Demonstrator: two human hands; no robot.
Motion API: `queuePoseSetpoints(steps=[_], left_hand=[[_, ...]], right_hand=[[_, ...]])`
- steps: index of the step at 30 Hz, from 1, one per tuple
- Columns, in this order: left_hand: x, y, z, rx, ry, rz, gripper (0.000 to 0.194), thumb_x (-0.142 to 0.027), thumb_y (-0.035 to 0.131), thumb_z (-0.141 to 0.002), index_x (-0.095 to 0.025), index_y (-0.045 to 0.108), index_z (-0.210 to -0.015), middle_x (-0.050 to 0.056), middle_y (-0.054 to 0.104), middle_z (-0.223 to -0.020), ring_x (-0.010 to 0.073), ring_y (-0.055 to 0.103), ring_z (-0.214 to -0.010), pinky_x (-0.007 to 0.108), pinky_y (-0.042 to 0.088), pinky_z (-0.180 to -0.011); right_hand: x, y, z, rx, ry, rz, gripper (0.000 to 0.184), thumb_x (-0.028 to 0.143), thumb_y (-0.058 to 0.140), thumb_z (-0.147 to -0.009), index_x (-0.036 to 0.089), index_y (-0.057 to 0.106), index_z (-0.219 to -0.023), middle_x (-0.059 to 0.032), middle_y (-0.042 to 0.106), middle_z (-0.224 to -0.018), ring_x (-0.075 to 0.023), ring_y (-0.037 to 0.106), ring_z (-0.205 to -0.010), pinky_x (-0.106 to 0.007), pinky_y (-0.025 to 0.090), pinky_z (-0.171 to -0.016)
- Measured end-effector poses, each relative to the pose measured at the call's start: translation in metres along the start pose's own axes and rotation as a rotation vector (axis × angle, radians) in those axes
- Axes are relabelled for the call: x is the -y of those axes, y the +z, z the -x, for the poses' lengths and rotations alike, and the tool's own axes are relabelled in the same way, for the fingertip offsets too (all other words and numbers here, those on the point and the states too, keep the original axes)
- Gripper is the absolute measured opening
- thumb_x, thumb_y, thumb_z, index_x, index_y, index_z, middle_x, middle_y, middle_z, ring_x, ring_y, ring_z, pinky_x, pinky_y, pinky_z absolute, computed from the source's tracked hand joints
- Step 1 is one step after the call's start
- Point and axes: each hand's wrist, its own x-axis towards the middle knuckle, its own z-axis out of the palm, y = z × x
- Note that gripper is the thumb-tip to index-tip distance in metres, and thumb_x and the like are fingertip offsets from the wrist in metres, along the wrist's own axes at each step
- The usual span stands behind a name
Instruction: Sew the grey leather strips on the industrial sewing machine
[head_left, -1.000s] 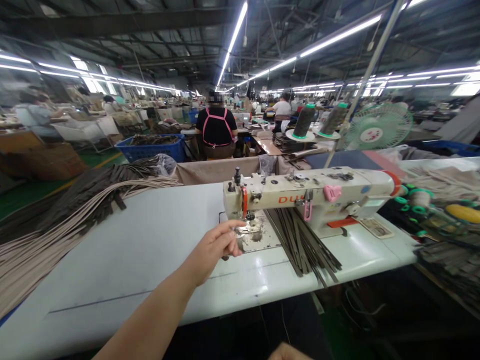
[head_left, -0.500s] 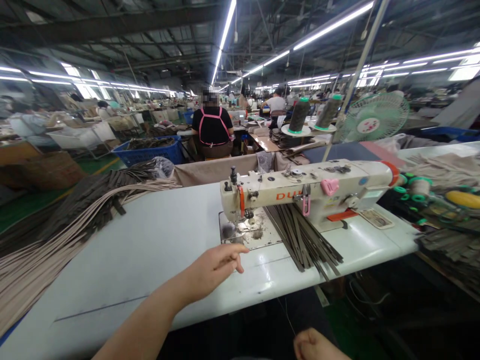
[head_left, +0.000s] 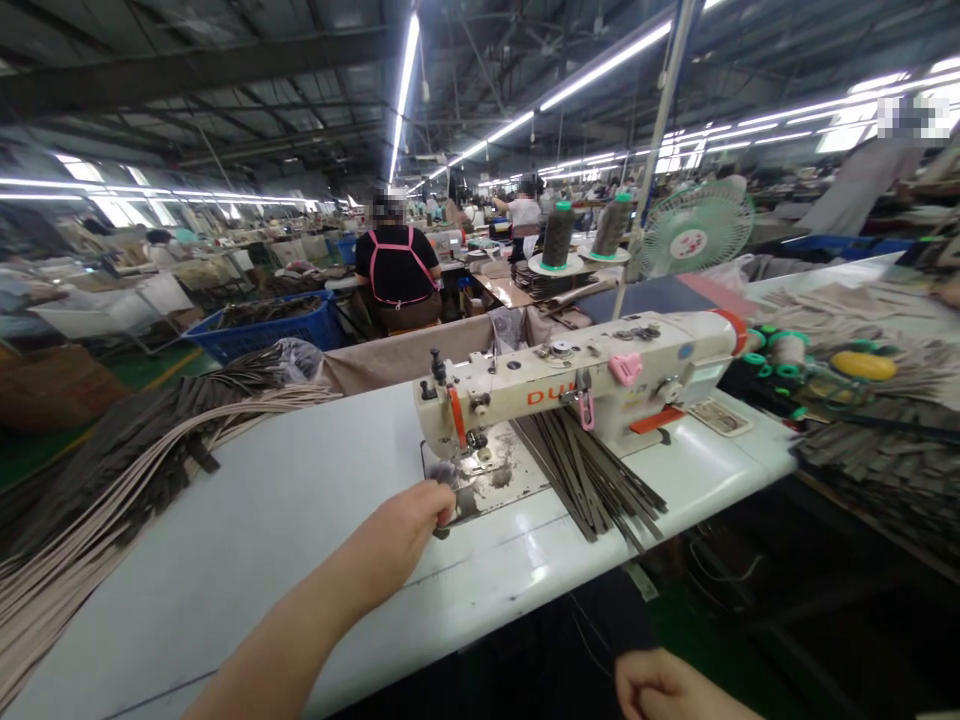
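My left hand (head_left: 405, 530) reaches across the white table (head_left: 285, 520) to the metal plate (head_left: 495, 480) under the needle of a cream sewing machine (head_left: 577, 385). Its fingers are curled together at the plate's front left corner; what they pinch is hidden. My right hand (head_left: 664, 688) sits at the bottom edge, below the table's front, curled into a loose fist. A bundle of dark grey strips (head_left: 592, 475) lies under the machine's arm, fanning toward me.
A long pile of beige and dark strips (head_left: 127, 470) covers the table's left side. Thread cones (head_left: 559, 235) and a green fan (head_left: 694, 235) stand behind the machine. Spools and more strips (head_left: 847, 370) fill the right bench. A person in a black top (head_left: 397, 265) sits ahead.
My left hand pulled back from the needle, then curled its fingers at the plate's front corner. My right hand rose into view at the bottom. The view shifted right.
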Motion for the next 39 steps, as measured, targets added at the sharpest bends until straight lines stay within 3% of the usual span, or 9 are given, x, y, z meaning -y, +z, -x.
queuePoseSetpoints(steps=[4, 7, 10, 13, 16, 19, 25, 32, 39], left_hand=[[0.001, 0.011, 0.003, -0.007, -0.090, 0.316, 0.017, -0.019, 0.038, -0.096, -0.022, 0.053, -0.089, -0.002, 0.055, -0.071, 0.0172, 0.058, -0.073, 0.029, 0.044, -0.073], [-0.001, 0.017, 0.006, -0.061, -0.123, 0.438, 0.017, -0.025, 0.041, -0.098, -0.021, 0.055, -0.088, -0.003, 0.053, -0.063, 0.0189, 0.061, -0.073, 0.031, 0.048, -0.078], [-0.003, 0.016, 0.009, -0.120, -0.128, 0.542, 0.018, -0.031, 0.046, -0.099, -0.021, 0.057, -0.088, -0.002, 0.055, -0.061, 0.0193, 0.062, -0.072, 0.032, 0.050, -0.080], [-0.005, 0.013, 0.011, -0.160, -0.124, 0.621, 0.021, -0.036, 0.049, -0.099, -0.021, 0.057, -0.088, -0.003, 0.055, -0.059, 0.0193, 0.062, -0.070, 0.035, 0.052, -0.082], [-0.002, 0.011, 0.012, -0.179, -0.125, 0.627, 0.024, -0.040, 0.051, -0.099, -0.020, 0.057, -0.086, -0.003, 0.053, -0.059, 0.0190, 0.061, -0.069, 0.035, 0.053, -0.081], [0.003, 0.010, 0.011, -0.195, -0.113, 0.660, 0.026, -0.042, 0.053, -0.099, -0.020, 0.057, -0.086, -0.003, 0.053, -0.060, 0.0182, 0.061, -0.070, 0.035, 0.052, -0.082], [0.011, 0.012, -0.004, -0.232, -0.100, 0.806, 0.026, -0.043, 0.057, -0.100, -0.018, 0.063, -0.105, 0.001, 0.061, -0.080, 0.0189, 0.063, -0.084, 0.034, 0.051, -0.085], [0.005, 0.014, -0.016, -0.236, -0.140, 0.910, 0.037, -0.045, 0.061, -0.096, -0.013, 0.065, -0.114, -0.009, 0.033, -0.058, 0.0097, 0.037, -0.052, 0.026, 0.043, -0.060], [0.001, 0.014, -0.018, -0.292, -0.202, 0.854, 0.036, -0.043, 0.062, -0.089, -0.012, 0.065, -0.107, -0.011, 0.031, -0.054, 0.0086, 0.029, -0.049, 0.023, 0.034, -0.052]], right_hand=[[0.066, 0.020, -0.016, 0.031, -0.317, 0.047, 0.019, 0.026, 0.052, -0.080, 0.017, 0.068, -0.082, -0.0004, 0.059, -0.070, -0.0090, 0.040, -0.049, -0.019, 0.027, -0.045], [0.107, 0.034, -0.056, -0.209, -0.529, -0.012, 0.029, 0.025, 0.054, -0.080, 0.018, 0.069, -0.104, -0.0039, 0.068, -0.097, -0.0109, 0.051, -0.059, -0.023, 0.041, -0.056], [0.133, 0.045, -0.105, -0.398, -0.578, -0.001, 0.048, 0.018, 0.057, -0.073, 0.020, 0.061, -0.121, -0.0057, 0.067, -0.118, -0.0106, 0.056, -0.065, -0.024, 0.046, -0.065], [0.149, 0.055, -0.145, -0.420, -0.574, -0.003, 0.051, 0.016, 0.062, -0.070, 0.019, 0.058, -0.121, -0.0055, 0.069, -0.111, -0.0102, 0.056, -0.061, -0.023, 0.044, -0.061], [0.155, 0.064, -0.164, -0.418, -0.583, 0.003, 0.035, 0.022, 0.060, -0.079, 0.016, 0.058, -0.114, -0.0026, 0.069, -0.087, -0.0134, 0.057, -0.057, -0.024, 0.044, -0.058], [0.149, 0.068, -0.161, -0.498, -0.637, 0.039, 0.023, 0.026, 0.050, -0.089, 0.017, 0.060, -0.107, -0.0003, 0.062, -0.072, -0.0179, 0.058, -0.064, -0.028, 0.043, -0.063], [0.136, 0.080, -0.127, -0.571, -0.791, 0.150, 0.023, 0.031, 0.042, -0.098, 0.021, 0.061, -0.107, -0.0010, 0.061, -0.074, -0.0209, 0.059, -0.071, -0.031, 0.042, -0.071], [0.148, 0.100, -0.107, -0.616, -0.924, 0.203, 0.054, 0.028, 0.040, -0.100, 0.017, 0.042, -0.154, -0.0012, 0.063, -0.076, -0.0188, 0.060, -0.065, -0.029, 0.043, -0.064], [0.164, 0.110, -0.115, -0.595, -0.888, 0.060, 0.063, 0.025, 0.044, -0.095, 0.005, 0.040, -0.154, 0.0058, 0.047, -0.062, -0.0153, 0.050, -0.055, -0.025, 0.040, -0.056]])
